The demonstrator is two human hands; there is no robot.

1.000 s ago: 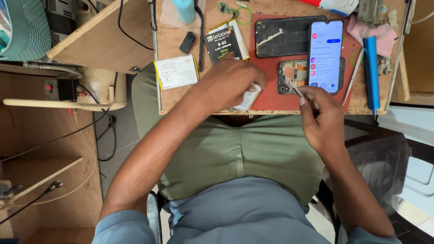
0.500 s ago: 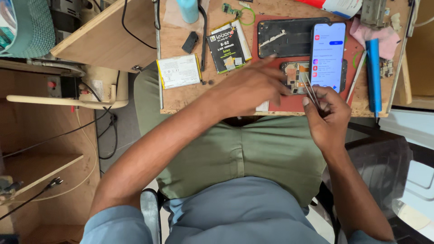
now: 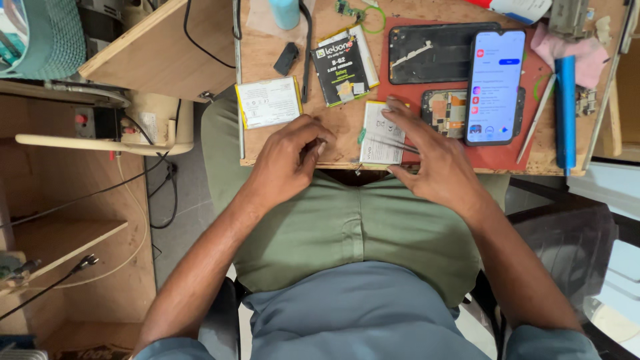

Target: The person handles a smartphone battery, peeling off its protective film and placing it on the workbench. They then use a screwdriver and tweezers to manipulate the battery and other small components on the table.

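A wooden workbench (image 3: pixel 333 127) carries a red mat (image 3: pixel 500 157), batteries (image 3: pixel 269 101) and a blue tube (image 3: pixel 565 110).
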